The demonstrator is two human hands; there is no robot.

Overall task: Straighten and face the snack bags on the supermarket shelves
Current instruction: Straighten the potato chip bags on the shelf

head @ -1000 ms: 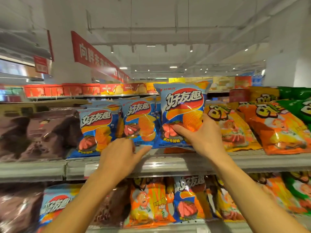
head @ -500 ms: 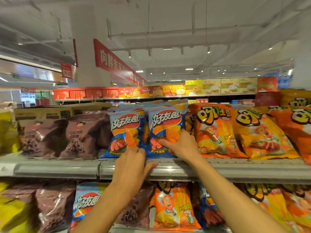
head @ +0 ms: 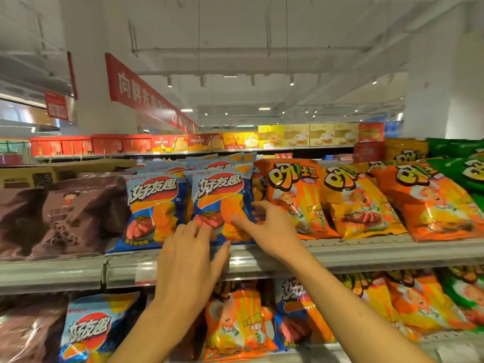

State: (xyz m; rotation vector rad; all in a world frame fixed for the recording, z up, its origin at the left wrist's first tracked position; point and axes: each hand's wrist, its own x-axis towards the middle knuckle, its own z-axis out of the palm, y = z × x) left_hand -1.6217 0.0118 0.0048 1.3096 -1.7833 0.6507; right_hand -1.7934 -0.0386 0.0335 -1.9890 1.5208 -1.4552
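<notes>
Two blue chip bags stand upright and face forward on the upper shelf (head: 366, 254). The left blue bag (head: 154, 210) stands free. At the right blue chip bag (head: 220, 195), my left hand (head: 188, 258) lies with straight fingers against its lower front. My right hand (head: 267, 231) holds the same bag at its lower right edge, thumb on the front and fingers curled at the side. More blue bags stand behind these two.
Brown snack bags (head: 62, 213) fill the shelf to the left. Orange bags (head: 293, 197), yellow-orange bags (head: 358, 200) and green bags (head: 468, 174) lie leaning to the right. The lower shelf holds mixed blue bags (head: 89, 331) and orange bags (head: 235, 326).
My right hand brought the raised blue bag down onto the shelf beside the other one. My left hand moved up from the shelf rail to the bag's bottom. The view shifted left.
</notes>
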